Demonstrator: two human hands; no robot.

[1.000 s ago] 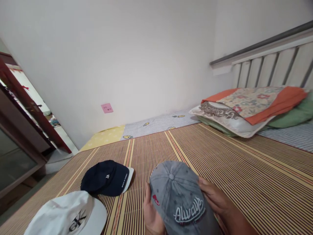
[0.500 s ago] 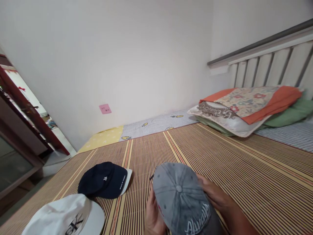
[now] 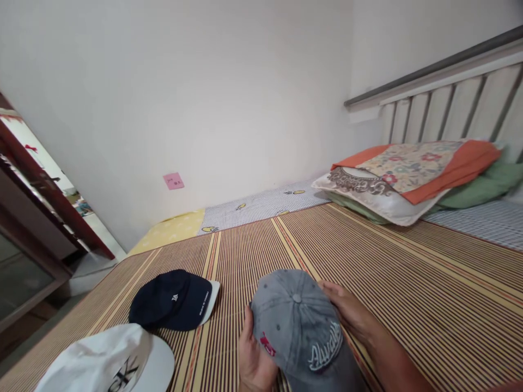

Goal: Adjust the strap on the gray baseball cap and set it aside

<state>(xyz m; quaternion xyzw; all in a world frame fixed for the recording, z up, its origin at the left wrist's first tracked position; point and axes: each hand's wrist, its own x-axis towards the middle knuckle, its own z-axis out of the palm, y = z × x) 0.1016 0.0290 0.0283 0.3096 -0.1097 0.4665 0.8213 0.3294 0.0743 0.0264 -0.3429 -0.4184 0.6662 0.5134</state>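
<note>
A grey washed cap (image 3: 300, 326) with white stitched lettering and a small red mark is held between both my hands low in the view, just above the striped bamboo mat (image 3: 368, 256). My left hand (image 3: 252, 362) grips its left side, thumb on the crown. My right hand (image 3: 347, 310) holds its right side, fingers against the crown. A navy cap (image 3: 174, 299) with a white brim edge lies on the mat to the left. A white cap (image 3: 110, 362) with a black logo lies nearer, at the lower left.
Stacked pillows (image 3: 408, 174), floral, orange and green, lie at the bed's head by a slatted headboard (image 3: 449, 103). A white wall with a pink note (image 3: 173, 181) runs along the far side. A dark wooden door frame (image 3: 44, 201) stands at the left.
The grey cap has turned in my hands: the lettering has swung from facing me toward the right side, and the red mark now shows at the front left.
</note>
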